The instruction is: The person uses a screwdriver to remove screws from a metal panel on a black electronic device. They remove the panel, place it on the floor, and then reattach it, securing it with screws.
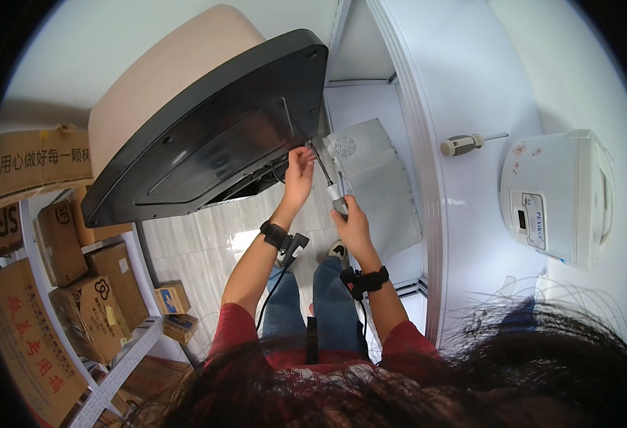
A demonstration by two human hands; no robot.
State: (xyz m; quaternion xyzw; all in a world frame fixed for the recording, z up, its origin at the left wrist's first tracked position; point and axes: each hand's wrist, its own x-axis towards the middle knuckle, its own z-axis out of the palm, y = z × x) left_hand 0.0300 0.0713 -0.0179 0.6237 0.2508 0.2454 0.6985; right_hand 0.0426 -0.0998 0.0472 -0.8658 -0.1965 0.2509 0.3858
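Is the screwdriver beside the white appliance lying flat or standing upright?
Lying flat: the screwdriver stretches lengthwise along the white surface.

Hands (299, 171), the right (355, 227) gripping a screwdriver (337, 197), tip seemingly against a black panel (217, 143), boxes (92, 314) at left

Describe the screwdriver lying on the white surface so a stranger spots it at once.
Find the white appliance with flower prints at the right. Left of it, on the white surface, lies the screwdriver, its metal shaft pointing toward the appliance. Its beige and dark handle, with no hand on it, sets it apart from the grey screwdriver in the right hand.
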